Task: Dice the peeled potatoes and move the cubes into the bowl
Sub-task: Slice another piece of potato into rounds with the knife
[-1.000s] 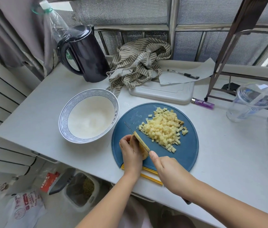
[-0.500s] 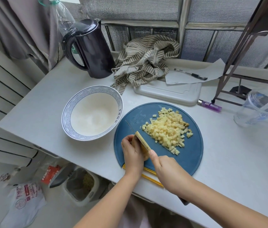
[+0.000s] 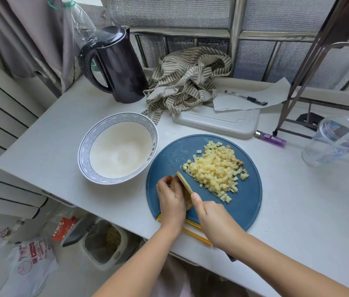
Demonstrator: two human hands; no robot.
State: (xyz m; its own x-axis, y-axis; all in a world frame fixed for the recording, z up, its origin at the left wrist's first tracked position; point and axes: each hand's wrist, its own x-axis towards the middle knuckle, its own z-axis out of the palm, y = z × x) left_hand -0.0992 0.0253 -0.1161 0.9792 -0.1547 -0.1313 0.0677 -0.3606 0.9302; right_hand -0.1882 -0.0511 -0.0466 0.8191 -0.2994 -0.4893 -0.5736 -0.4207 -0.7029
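Observation:
A round blue cutting board [image 3: 248, 202] lies on the white table, with a heap of small potato cubes [image 3: 216, 168] on its far half. At the board's near left, my left hand [image 3: 171, 198] holds a piece of peeled potato [image 3: 187, 201], mostly hidden under the fingers. My right hand [image 3: 214, 221] grips the handle of a knife [image 3: 177, 175], index finger along the spine, the blade standing edge-down on the potato and pointing away to the left. The white bowl with a blue patterned rim [image 3: 83, 144] stands left of the board and holds no cubes.
A black kettle [image 3: 115, 67] and a striped cloth [image 3: 188, 80] stand at the back. A white board [image 3: 218, 123], pen [image 3: 246, 97], purple lighter [image 3: 271, 138] and clear plastic cup [image 3: 336, 140] lie behind and right. The table's near edge runs just below my wrists.
Both hands stay in place on the potato and knife; the blade keeps much the same position. The view has shifted slightly as my head moved.

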